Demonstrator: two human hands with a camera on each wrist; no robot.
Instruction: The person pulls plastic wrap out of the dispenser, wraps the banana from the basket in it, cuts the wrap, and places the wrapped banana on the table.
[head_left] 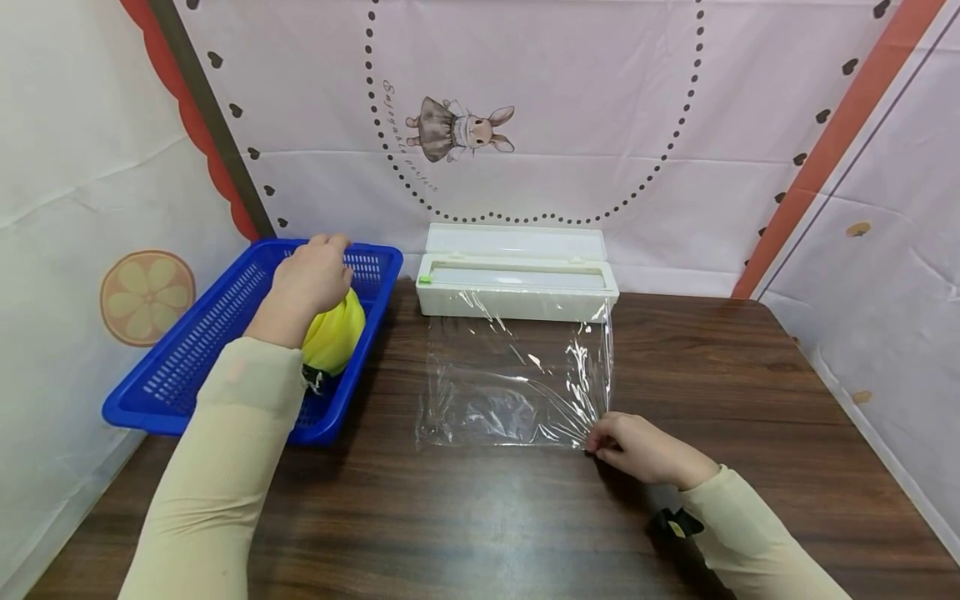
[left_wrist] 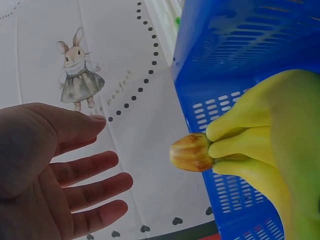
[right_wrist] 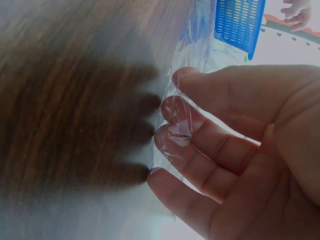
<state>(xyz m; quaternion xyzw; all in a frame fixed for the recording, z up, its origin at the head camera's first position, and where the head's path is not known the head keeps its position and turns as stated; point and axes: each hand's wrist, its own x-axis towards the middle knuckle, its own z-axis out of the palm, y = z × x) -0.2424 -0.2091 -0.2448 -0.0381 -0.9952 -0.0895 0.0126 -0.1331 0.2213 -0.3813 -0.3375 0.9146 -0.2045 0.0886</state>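
Note:
A bunch of bananas (left_wrist: 250,145), yellow with a brown stem end, lies in the blue basket (head_left: 386,287) on the left. My left hand (head_left: 311,279) is above the basket near the bananas; in the left wrist view its fingers (left_wrist: 95,192) are spread, relaxed and apart from the stem. My right hand (head_left: 633,446) pinches the near right corner of a sheet of clear plastic wrap (head_left: 510,383). That sheet stretches over the tabletop from a white wrap dispenser box (head_left: 517,304), whose lid stands up at the back. Creases gather toward the pinched corner.
The dark wood-grain table (head_left: 450,525) ends at a printed cloth backdrop (head_left: 600,108) behind the dispenser box. More cloth hangs at the left and right sides. A small green piece (head_left: 425,279) sits at the box's left end.

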